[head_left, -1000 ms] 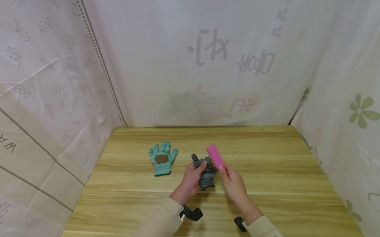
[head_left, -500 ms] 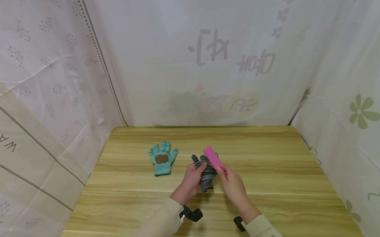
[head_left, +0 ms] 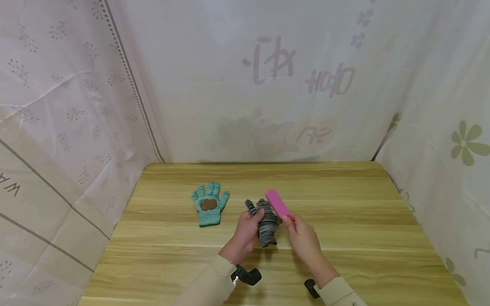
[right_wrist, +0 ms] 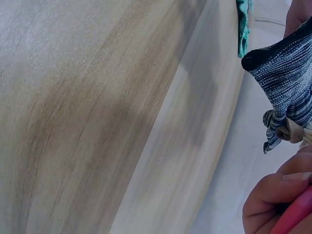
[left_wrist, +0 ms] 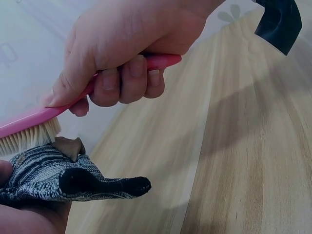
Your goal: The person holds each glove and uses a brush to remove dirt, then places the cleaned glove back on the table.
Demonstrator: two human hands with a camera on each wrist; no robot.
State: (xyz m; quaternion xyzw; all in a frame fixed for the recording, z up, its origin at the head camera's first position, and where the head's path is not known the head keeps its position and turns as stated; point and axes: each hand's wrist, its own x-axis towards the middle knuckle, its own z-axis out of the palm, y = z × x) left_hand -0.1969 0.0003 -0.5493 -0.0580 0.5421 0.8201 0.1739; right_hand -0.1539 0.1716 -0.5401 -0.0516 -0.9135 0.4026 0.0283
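My left hand (head_left: 246, 231) grips a black-and-grey striped knit glove (head_left: 267, 225) above the table, its thumb lying over the glove's upper side. In my right hand (head_left: 304, 240) is a pink brush (head_left: 276, 202), held by its handle. In the left wrist view the brush's pale bristles (left_wrist: 30, 138) touch the glove's knit, beside a brown patch (left_wrist: 69, 146) on it. The right wrist view has the glove (right_wrist: 287, 73) hanging near the brush handle (right_wrist: 295, 212). A teal striped glove (head_left: 210, 217) with a brown palm patch lies flat to the left.
The wood-grain table (head_left: 158, 250) stretches out around both hands. Patterned pale curtains (head_left: 208, 81) hang along its back and sides. Black wrist cameras (head_left: 248, 276) are strapped on both wrists.
The brush first shifted left across the glove, then back right to the glove's right edge. The glove tilted slightly in my left hand. The teal glove stayed put.
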